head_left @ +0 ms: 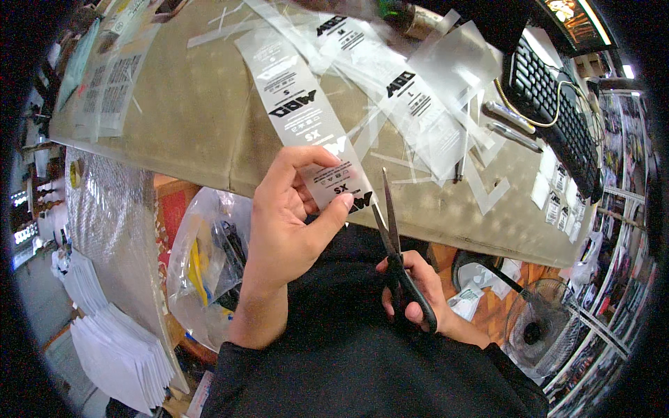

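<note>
My left hand [287, 216] pinches the near end of a long clear film strip [300, 104] printed with black label marks; the strip runs up and away across the metal table [188, 132]. My right hand [418, 289] grips black-handled scissors [394, 240], blades slightly apart and pointing up, tips right beside the strip's end just to the right of my left thumb. More printed film strips [411, 97] lie loose on the table beyond.
A black keyboard [550, 90] sits at the table's right, with small cut labels [557, 191] near it. A clear plastic bag [205, 265] hangs below the table edge. White stacked sheets [118, 348] lie lower left; a floor fan [540, 327] stands lower right.
</note>
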The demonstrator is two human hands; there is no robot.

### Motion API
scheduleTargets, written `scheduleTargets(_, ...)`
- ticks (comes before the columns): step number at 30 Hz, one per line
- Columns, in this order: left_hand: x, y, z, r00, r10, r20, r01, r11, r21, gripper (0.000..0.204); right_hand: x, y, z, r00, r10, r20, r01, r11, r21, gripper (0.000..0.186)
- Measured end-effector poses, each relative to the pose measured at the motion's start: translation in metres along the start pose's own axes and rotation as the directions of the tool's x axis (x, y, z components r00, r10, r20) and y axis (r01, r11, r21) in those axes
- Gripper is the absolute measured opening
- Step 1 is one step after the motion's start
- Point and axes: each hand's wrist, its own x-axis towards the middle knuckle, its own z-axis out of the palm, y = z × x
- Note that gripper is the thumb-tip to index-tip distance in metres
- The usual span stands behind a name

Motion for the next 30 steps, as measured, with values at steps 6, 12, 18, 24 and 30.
scheduleTargets(6, -0.014, 0.005, -0.006, 0.991, -0.131, 0.024, 0.129, 0.989, 0.078, 0.026, 0.003, 0.003, 0.005, 0.999, 0.017, 0.043, -0.015, 0.999, -0.045, 0.072)
scheduleTargets(12, -0.022, 0.002, -0.007, 0.982, -0.187, 0.021, 0.186, 0.982, 0.016, 0.034, 0.005, 0.009, 0.012, 0.999, 0.012, 0.044, -0.009, 0.997, -0.072, 0.071)
scheduleTargets(18, -0.023, 0.002, -0.009, 0.98, -0.193, 0.038, 0.192, 0.981, 0.033, 0.034, 0.005, 0.011, 0.012, 0.998, 0.032, 0.051, -0.027, 0.995, -0.098, 0.071)
scheduleTargets(24, -0.023, 0.003, -0.01, 0.978, -0.203, 0.039, 0.203, 0.979, 0.009, 0.034, 0.004, 0.01, 0.013, 0.998, 0.031, 0.05, -0.026, 0.995, -0.093, 0.073)
scheduleTargets(30, -0.024, 0.002, -0.01, 0.979, -0.199, 0.05, 0.2, 0.979, -0.033, 0.035, -0.002, 0.008, 0.011, 0.988, 0.143, 0.059, -0.136, 0.985, -0.109, 0.08)
